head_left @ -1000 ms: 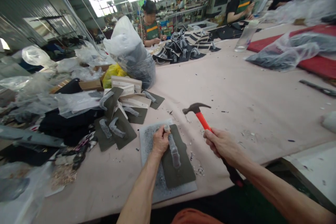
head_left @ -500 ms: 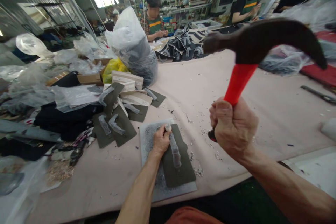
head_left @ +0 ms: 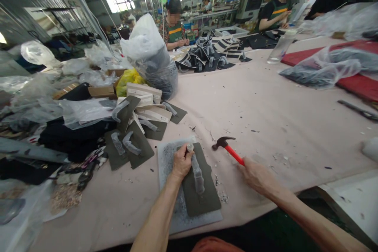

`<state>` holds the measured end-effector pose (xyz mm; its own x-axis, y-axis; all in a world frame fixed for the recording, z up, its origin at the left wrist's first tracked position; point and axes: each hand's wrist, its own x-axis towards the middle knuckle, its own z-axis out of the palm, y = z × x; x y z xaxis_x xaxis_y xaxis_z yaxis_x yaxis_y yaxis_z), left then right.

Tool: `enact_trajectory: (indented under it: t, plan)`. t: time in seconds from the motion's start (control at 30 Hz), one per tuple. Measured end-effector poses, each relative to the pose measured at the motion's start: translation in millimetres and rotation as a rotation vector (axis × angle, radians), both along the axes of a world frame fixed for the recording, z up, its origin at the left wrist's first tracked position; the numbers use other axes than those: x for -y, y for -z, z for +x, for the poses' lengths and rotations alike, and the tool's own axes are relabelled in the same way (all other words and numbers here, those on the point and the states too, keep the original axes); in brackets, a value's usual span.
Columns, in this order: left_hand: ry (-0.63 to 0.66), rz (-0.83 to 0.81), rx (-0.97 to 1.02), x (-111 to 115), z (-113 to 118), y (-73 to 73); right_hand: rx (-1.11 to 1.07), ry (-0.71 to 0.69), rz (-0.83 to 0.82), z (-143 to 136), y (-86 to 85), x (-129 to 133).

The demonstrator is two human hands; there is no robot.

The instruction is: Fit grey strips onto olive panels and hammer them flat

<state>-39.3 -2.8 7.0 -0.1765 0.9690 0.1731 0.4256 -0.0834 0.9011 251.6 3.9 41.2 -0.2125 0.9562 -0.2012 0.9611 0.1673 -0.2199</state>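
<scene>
My left hand (head_left: 180,163) is closed around a short upright punch (head_left: 190,147) with a pale round top; its lower end is hidden by my fingers. The punch stands at the upper left edge of a dark olive flat panel (head_left: 210,193). A strap-like strip in clear plastic (head_left: 198,177) lies along that panel. Beneath the panel is a grey speckled board (head_left: 167,155). To the right, my right hand (head_left: 254,173) grips the red handle of a claw hammer (head_left: 234,153). Its dark head is low over the table, apart from the punch.
Several olive and cream panels (head_left: 138,145) are piled at the left, near a large plastic bag (head_left: 156,59). Small scraps dot the cloth-covered table (head_left: 230,98). A clear bottle (head_left: 282,47) and dark scissors-like tool (head_left: 357,110) are on the right. People work beyond the table.
My right hand has brought the hammer down from high in front of the camera to low beside the board. My left hand and the punch have stayed in place.
</scene>
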Motion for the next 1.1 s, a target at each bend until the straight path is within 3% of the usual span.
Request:
enact_trajectory:
  t: [0.07,0.13,0.23,0.3,0.37,0.47,0.53,0.57,0.7,0.8,0.9,1.0,1.1]
  plan:
    - [0.02,-0.009,0.04,1.1,-1.2,-0.8,-0.029,-0.106,0.235,-11.5,4.0,7.2]
    - [0.056,-0.011,0.083,2.0,-3.8,-3.0,-0.141,-0.311,0.373,-36.3,-6.4,13.2]
    - [0.121,-0.03,0.12,1.7,-7.5,-7.9,-0.251,-0.712,0.3,-81.0,-30.6,13.8]
    - [0.123,-0.052,0.12,-0.3,-6.9,-9.5,-0.226,-0.869,0.255,-104.7,-40.1,10.1]
    - [0.054,-0.072,0.155,-4.7,-2.9,-8.8,-0.164,-0.943,0.271,-120.0,-42.6,6.4]
    - [-0.289,-0.069,0.48,-15.0,4.9,-9.7,-0.06,-1.021,0.285,-130.1,-44.5,5.5]
    - [-0.534,-0.01,0.759,-20.2,5.7,-18.6,0.002,-0.954,0.269,-130.9,-50.7,7.4]
    - [-0.594,0.04,0.847,-21.0,3.8,-26.6,0.026,-0.859,0.263,-129.9,-55.4,8.2]
    - [-0.561,0.298,0.803,-10.9,-12.8,-70.5,0.079,-0.355,0.15,-120.7,-74.1,7.2]
    - [-0.503,0.363,0.626,2.9,-16.8,-89.9,0.035,-0.162,0.056,-115.2,-72.2,8.4]
    - [-0.401,0.273,0.53,12.0,-6.6,-81.3,-0.102,-0.095,0.005,-115.8,-55.5,18.4]
    - [-0.317,0.135,0.522,13.1,5.5,-55.9,-0.208,-0.076,-0.005,-120.3,-38.6,30.3]
    - [-0.252,0.043,0.521,8.7,9.6,-32.0,-0.274,-0.101,-0.001,-125.3,-32.4,36.6]
